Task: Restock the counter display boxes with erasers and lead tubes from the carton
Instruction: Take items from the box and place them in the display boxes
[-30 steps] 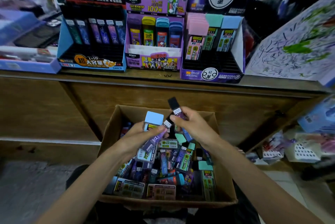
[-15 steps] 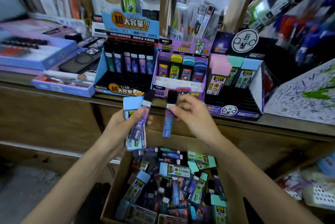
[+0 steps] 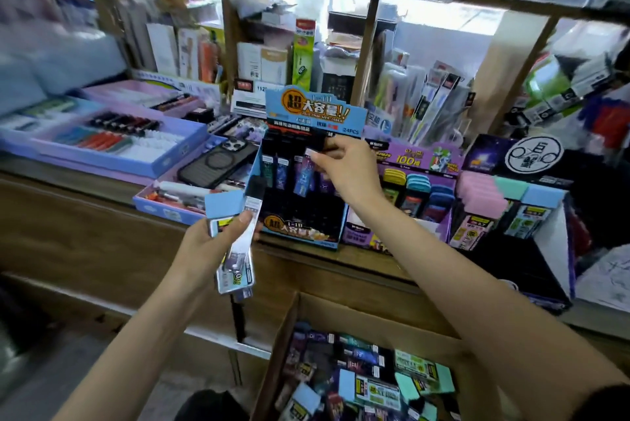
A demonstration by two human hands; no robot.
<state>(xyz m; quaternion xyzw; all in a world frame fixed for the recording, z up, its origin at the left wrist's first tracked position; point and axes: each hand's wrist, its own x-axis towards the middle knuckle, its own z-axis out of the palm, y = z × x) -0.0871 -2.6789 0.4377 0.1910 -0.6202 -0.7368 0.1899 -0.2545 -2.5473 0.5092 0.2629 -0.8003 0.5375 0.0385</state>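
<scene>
My right hand point(image 3: 344, 170) pinches a blue lead tube point(image 3: 302, 178) by its black cap, inside the blue display box point(image 3: 300, 233), beside the tubes standing there. My left hand point(image 3: 211, 243) is below and left of that box, holding a blue-capped eraser point(image 3: 223, 209) together with a purple lead tube point(image 3: 243, 233). The open carton point(image 3: 289, 345) sits low at the bottom, full of mixed erasers and lead tubes. A purple display box point(image 3: 361, 233) stands in the middle of the counter, and a dark box with pink, green and blue erasers point(image 3: 562, 270) on the right.
A black phone case point(image 3: 214, 165) and purple trays of pens point(image 3: 109, 144) lie on the wooden counter point(image 3: 102, 216) to the left. Crowded stationery shelves rise behind the display boxes. A doodled paper sheet point(image 3: 606, 277) lies at the far right.
Both hands rose from the carton to the counter. My right hand moved the blue lead tube up into the blue display box; my left hand still holds the eraser and purple tube.
</scene>
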